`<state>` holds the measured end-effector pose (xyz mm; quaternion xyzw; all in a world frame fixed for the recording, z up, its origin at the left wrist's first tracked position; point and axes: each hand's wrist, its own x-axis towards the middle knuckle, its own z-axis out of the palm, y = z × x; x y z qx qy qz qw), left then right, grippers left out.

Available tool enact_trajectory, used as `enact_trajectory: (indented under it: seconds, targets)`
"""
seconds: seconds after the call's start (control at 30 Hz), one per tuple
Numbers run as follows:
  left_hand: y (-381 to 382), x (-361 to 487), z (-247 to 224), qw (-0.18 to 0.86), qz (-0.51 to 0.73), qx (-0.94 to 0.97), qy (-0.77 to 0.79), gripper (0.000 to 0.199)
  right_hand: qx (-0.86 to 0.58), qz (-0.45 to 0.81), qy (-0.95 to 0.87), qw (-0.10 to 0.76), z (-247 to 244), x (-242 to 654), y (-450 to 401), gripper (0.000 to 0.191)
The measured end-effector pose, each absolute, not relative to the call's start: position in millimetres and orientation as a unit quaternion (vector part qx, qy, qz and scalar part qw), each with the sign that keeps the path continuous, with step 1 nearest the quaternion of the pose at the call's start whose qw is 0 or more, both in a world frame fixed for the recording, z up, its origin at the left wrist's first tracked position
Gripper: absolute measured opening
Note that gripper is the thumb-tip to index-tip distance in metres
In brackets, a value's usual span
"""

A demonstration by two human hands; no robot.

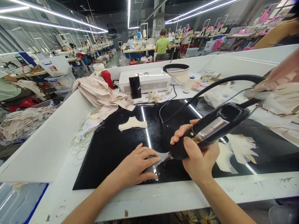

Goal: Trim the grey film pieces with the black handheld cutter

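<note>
My left hand [140, 165] lies flat with fingers spread, pressing a small grey, thin cut piece [161, 157] onto the black sheet [112, 155]. My right hand [201, 155] is wrapped round a black corded handheld tool [210, 124] with a silver side panel. The tool's tip meets the right end of the grey piece, close to my left fingertips. Beyond my left hand lies a cream cut-out piece [132, 123]. Right of my right hand rest fanned cream pieces [241, 147] and another pale piece [224, 158].
The tool's black cord [224, 79] arches by a blurred hand [277, 74] at upper right. Behind are a white vented box [144, 79], a phone [135, 87], a white bottle [188, 84] and piled beige fabric [100, 93]. A white side wall [46, 140] borders the left.
</note>
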<state>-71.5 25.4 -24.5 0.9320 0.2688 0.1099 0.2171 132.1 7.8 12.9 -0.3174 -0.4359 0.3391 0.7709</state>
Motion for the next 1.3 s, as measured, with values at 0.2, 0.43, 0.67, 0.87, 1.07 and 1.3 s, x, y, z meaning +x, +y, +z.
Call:
enact_trajectory:
  seconds: [0.2, 0.43, 0.67, 0.87, 1.07, 1.3]
  targets:
    - [25.0, -71.9, -24.3, 0.211, 0.098, 0.936, 0.265, 0.055, -0.321, 0.329, -0.444, 0.769, 11.7, 130.2, 10.0, 0.037]
    - [25.1, -72.0, -23.4, 0.217, 0.101, 0.932, 0.271, 0.055, -0.324, 0.326, -0.450, 0.766, 10.4, 132.4, 11.1, 0.034]
    - [24.4, -72.6, -23.7, 0.222, 0.109, 0.930, 0.273, 0.052, -0.342, 0.299, -0.437, 0.777, 11.3, 144.0, 13.4, 0.035]
    - [24.6, -72.1, -22.4, 0.226, 0.105, 0.929, 0.275, 0.052, -0.343, 0.300, -0.444, 0.771, 6.1, 144.0, 13.1, 0.038]
    - [24.5, -72.7, -23.3, 0.223, 0.107, 0.930, 0.273, 0.052, -0.358, 0.297, -0.452, 0.761, 8.1, 143.2, 13.8, 0.032]
    - [24.4, -73.4, -25.3, 0.223, 0.121, 0.928, 0.275, 0.054, -0.356, 0.270, -0.436, 0.781, 9.4, 152.4, 16.8, 0.036]
